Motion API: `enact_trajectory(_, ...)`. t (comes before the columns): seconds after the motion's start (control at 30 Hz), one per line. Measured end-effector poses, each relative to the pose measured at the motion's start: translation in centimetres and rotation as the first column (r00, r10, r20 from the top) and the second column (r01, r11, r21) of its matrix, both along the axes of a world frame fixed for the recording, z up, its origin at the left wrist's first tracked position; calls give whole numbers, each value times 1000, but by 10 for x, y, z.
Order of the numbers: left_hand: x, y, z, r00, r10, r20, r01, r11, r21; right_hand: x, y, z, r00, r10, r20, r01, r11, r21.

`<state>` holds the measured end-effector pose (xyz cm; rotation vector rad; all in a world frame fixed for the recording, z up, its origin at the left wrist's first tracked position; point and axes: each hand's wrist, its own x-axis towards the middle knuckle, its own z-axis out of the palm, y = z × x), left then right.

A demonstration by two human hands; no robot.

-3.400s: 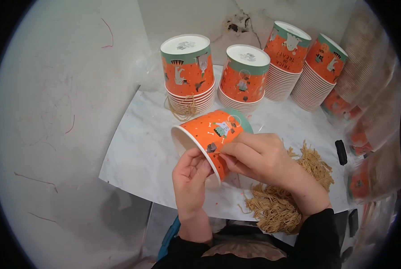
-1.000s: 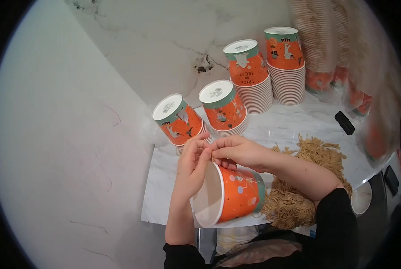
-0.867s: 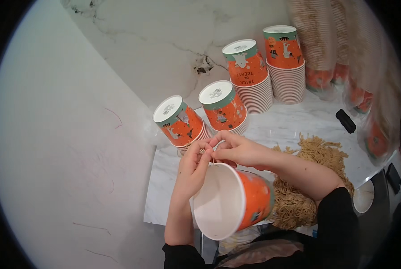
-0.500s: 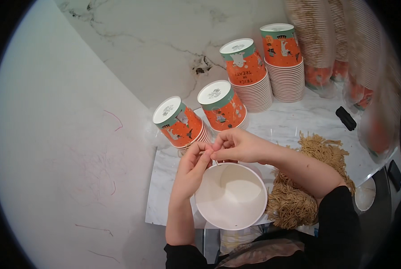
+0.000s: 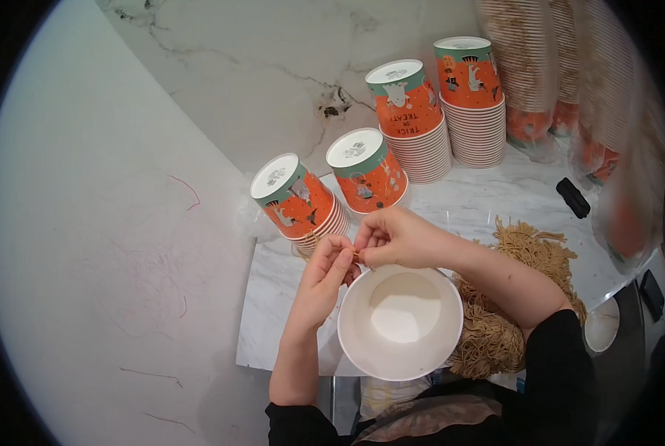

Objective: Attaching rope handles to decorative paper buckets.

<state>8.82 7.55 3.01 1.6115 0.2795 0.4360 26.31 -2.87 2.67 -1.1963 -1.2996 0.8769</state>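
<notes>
A white-lined paper bucket (image 5: 362, 349) stands in front of me, its open mouth facing up so that the inside bottom shows. At its far left rim my two hands meet. My left hand (image 5: 325, 271) pinches a thin tan cord (image 5: 357, 255) between thumb and fingers. Closed on the same bit of cord from the other side is my right hand (image 5: 396, 239), its thumb and forefinger pressed together. The fingers hide most of the cord and where it joins the bucket. Beside the bucket on the right lies a heap of cut tan cords (image 5: 492, 342).
Upside-down orange and green paper buckets stand in stacks (image 5: 295, 195) along the wall side of the marble-patterned table (image 5: 262, 327). Tall bagged stacks (image 5: 522, 67) fill the far right. A small black object (image 5: 573, 198) lies near them. A white wall (image 5: 124, 223) borders the left.
The bucket has shifted right and turned more upright, showing more of its bottom. My hands have drawn slightly apart, and a bit of cord shows between them.
</notes>
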Motion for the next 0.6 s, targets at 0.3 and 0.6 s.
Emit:
enact_trajectory(0.3,-4,3,2,999,-13,37,6,985,173,2,-8,12,989,59,135,-45,993,-104)
enact_trajectory(0.6,-30,30,31,994,-29,108,50,978,-203,8,-9,15,984,168,-58,-172,981,-90)
